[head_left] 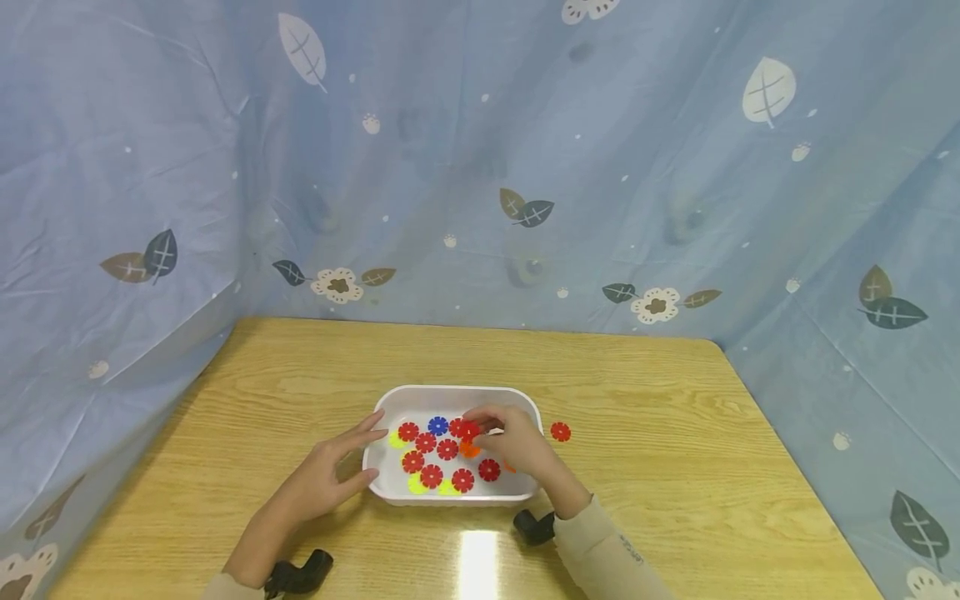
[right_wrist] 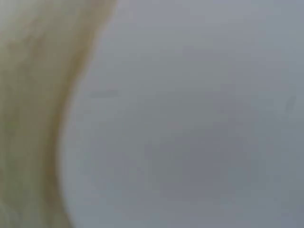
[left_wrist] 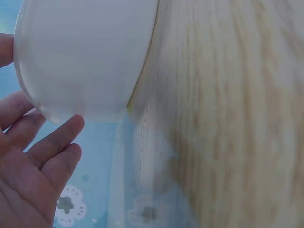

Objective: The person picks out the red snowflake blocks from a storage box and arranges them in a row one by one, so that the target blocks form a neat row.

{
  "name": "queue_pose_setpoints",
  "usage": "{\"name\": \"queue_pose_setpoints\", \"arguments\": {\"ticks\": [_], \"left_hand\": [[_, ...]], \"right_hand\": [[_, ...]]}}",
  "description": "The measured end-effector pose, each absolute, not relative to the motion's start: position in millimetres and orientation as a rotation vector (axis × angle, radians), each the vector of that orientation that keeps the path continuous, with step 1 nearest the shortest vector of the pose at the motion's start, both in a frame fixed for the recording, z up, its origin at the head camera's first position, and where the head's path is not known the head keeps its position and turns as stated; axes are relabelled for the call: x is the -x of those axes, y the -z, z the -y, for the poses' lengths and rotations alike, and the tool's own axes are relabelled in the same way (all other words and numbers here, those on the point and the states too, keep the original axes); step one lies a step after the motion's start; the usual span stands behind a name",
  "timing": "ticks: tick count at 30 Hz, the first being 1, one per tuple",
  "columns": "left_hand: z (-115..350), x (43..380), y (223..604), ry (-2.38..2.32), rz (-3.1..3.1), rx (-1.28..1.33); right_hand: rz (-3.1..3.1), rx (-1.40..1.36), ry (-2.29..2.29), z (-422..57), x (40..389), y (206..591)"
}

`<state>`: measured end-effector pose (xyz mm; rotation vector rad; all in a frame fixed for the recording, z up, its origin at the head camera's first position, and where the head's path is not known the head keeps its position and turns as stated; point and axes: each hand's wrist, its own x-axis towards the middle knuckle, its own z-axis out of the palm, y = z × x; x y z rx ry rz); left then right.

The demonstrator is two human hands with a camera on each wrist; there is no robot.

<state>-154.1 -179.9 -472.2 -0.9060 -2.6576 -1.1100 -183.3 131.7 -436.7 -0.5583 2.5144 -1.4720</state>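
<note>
A white plastic tub (head_left: 457,498) on the table holds several notched snowflake discs, among them red discs (head_left: 431,476), a blue disc (head_left: 438,426), yellow discs (head_left: 417,484) and an orange disc (head_left: 468,450). My right hand (head_left: 517,442) reaches over the tub's right side, its thumb and fingertips pinching a bright red snowflake disc (head_left: 469,431). At the left end, my left hand (head_left: 326,475) has its fingers spread against the rim. The left wrist view shows that left hand (left_wrist: 33,156) beside the tub's outer wall (left_wrist: 90,57). Only the blurred tub wall (right_wrist: 190,118) fills the right wrist view.
One red disc (head_left: 560,432) lies on the wooden table (head_left: 645,417), right of the tub. Blue patterned cloth (head_left: 450,167) hangs behind the table and on both sides. Black wrist cameras, one on the left wrist (head_left: 300,573) and one on the right (head_left: 534,528), sit low near the tabletop.
</note>
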Motion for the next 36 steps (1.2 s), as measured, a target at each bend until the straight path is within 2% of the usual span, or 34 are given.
{"name": "queue_pose_setpoints", "arguments": {"ticks": [6,15,24,32,36], "left_hand": [[180.2,154.4,471.8,1.092,2.66,0.907],[178.5,154.0,469.3,1.095,2.665,0.906],[178.5,154.5,467.3,1.107,2.663,0.909],[179.5,156.0,468.9,1.096,2.666,0.898],[180.7,156.7,469.8,1.093,2.667,0.898]], "right_hand": [[-2.494,0.435,1.696,-164.0,186.9,430.1],[-2.41,0.027,2.025,-224.8,183.7,439.6],[-2.457,-0.216,1.957,-251.9,179.6,464.2],[-2.511,-0.294,1.902,-267.5,182.3,478.6],[-2.656,-0.294,1.692,-271.6,182.3,485.3]]}}
